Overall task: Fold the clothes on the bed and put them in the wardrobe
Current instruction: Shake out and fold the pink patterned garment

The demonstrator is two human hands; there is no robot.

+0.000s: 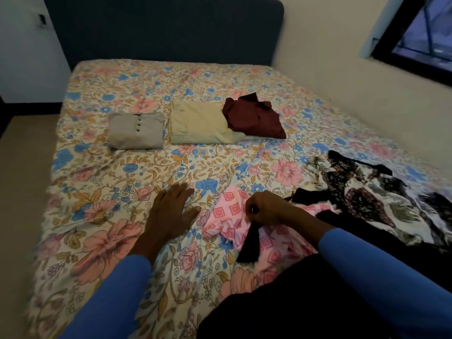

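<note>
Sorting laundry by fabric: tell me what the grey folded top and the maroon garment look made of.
The grey folded top looks like soft matte knit, going by its rounded folds. The maroon garment seems thin matte woven cloth, going by sharp creases; fibre unclear.

The floral sheet on the bed is matt, wrinkled cloth. The far headboard looks like dark woven upholstery. The grey folded top is soft, matt knit; the black-and-white garment at right looks thin and smooth.
</note>
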